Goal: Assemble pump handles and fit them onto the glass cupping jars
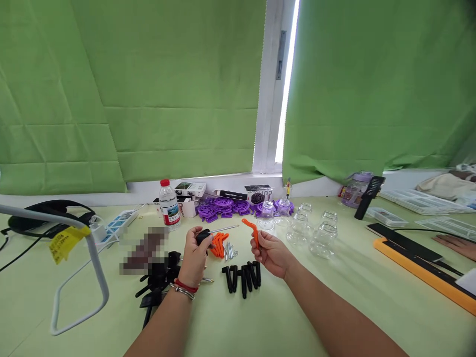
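Observation:
My left hand [192, 258] is closed around the black handle of a screwdriver [225, 228], whose metal shaft points right. Pinched in my right hand [274, 252] is a curved orange plastic piece [253, 229], raised above the table. The screwdriver tip and the orange piece are close but apart. More orange pieces [220, 245] lie just right of my left hand, beside several metal screws [229, 251]. Nearer to me, several black plastic handles [243, 281] lie in a row. Dark black parts [158, 285] are heaped left of my left wrist, partly hidden by it.
Purple plastic parts [223, 206] and small boxes [190, 189] line the back, near a water bottle [170, 208]. Clear jars [323, 240] stand right. A white metal frame [100, 282] is at left; an orange-and-black tool [416, 272] and another person's hand [457, 246] are far right.

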Tool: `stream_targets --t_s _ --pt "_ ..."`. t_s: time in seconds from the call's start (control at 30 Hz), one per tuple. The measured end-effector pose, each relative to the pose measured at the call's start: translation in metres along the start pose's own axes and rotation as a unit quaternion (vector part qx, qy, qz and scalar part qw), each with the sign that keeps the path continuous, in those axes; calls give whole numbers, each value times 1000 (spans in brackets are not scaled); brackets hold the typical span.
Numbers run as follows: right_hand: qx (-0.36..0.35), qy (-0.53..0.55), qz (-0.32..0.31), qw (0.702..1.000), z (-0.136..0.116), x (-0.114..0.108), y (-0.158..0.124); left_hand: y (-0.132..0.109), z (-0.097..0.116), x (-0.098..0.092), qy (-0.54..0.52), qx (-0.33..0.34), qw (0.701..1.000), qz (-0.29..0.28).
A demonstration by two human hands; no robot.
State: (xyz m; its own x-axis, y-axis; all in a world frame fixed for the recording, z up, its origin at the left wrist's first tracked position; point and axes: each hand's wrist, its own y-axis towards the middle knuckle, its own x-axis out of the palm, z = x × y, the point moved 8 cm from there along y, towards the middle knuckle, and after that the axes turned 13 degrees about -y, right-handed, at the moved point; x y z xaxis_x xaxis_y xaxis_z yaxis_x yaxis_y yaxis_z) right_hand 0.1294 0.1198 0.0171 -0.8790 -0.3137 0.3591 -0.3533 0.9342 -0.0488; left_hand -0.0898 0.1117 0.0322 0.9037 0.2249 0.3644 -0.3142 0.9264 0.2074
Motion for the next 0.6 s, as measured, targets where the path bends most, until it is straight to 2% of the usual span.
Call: stream_targets --t_s 0.1,0.2,0.37,0.5,0.6 --pt "-4 34 2 999 4 -8 -2 -7 -3 13 32 9 999 -35" --pt "10 22 -10 1000 5 -9 -2 -16 -4 25 58 14 997 -54" --pt "16 -12 -12 1000 0 -10 -6 -31 -6 43 42 -43 993 -105" --pt "13 3 3 1000 -3 -12 -8 -34 -4 45 38 -58 990 -122" --pt "16 0 -8 1000 -2 -8 -8 -33 -3 46 36 -55 989 -129"
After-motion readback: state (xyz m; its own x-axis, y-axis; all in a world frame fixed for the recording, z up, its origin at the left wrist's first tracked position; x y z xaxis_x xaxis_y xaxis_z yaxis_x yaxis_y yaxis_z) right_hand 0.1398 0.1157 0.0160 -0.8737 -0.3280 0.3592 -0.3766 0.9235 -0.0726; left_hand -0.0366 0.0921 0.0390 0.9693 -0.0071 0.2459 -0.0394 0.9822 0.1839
